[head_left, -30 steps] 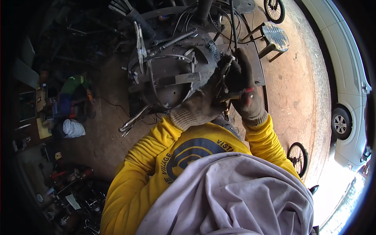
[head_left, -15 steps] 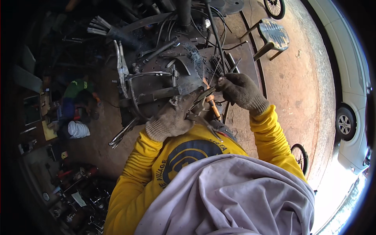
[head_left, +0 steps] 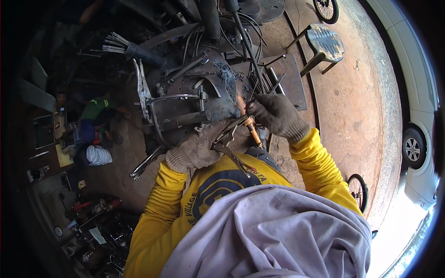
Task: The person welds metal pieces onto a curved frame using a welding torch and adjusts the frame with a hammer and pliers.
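Observation:
My left hand (head_left: 197, 149), in a brown knit glove, is closed around a metal plier-like tool (head_left: 235, 159) whose curved handles stick out toward my chest. My right hand (head_left: 279, 116), gloved too, has its fingers pinched together close to the tool's far end. What the fingertips hold, if anything, is too small to make out. Below and between the hands lies an orange-handled tool (head_left: 253, 132). Just ahead, at the dark metal workbench (head_left: 220, 105), a bent metal frame (head_left: 178, 97) lies with a locking clamp (head_left: 142, 85) at its left side.
A bundle of thin rods (head_left: 116, 42) stands in a tube at the far left. An upright pipe (head_left: 209, 21) and cables are at the back. To the right are a worn stool (head_left: 326, 42), bicycle wheels and a parked car (head_left: 415, 92). Another person (head_left: 99, 111) crouches at left.
Both hands have shifted slightly toward me and to the left. The tool in my left hand has turned, its handles showing more plainly. My right fingers stay pinched.

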The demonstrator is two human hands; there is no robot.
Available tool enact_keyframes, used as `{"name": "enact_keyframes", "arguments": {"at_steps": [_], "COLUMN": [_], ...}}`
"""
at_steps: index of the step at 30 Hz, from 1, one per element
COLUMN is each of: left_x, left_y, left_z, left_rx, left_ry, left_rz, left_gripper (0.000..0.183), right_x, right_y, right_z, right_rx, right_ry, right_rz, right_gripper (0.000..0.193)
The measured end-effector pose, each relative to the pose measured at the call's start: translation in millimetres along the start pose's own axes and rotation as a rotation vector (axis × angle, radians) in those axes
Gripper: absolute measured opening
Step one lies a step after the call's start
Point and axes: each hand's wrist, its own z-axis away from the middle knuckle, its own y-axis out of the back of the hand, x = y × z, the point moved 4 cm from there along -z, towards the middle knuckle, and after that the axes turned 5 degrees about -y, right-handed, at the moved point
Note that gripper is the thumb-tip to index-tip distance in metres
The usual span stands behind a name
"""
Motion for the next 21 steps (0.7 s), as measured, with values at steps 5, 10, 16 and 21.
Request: {"name": "enact_keyframes", "arguments": {"at_steps": [5, 10, 16, 21], "left_x": [-4.0, 6.3, -5.0, -4.7], "left_y": [-4.5, -1.6, -8.4, -5.9], "left_z": [9.7, 7.6, 20.9, 14.0], "left_rx": [-0.006, -0.11, -0.107, -0.114], "left_ry": [-0.005, 0.195, 0.113, 0.167], "left_rz": [-0.026, -0.049, -0.061, 0.032], "left_gripper": [0.076, 0.078, 0.082, 0.083], "right_x": [-6.4, 3.4, 25.6, 13.6], "right_y": [0.4, -5.3, -9.9, -14.7], "right_z": [5.1, 17.3, 12.6, 12.9], "right_rx": [0.006, 0.115, 0.015, 0.029], "right_ry": [0.705, 0.556, 0.143, 0.572], "right_rz": [0.32, 0.05, 0.103, -0.07], "right_gripper": [0.027, 0.031, 0.026, 0.028]}}
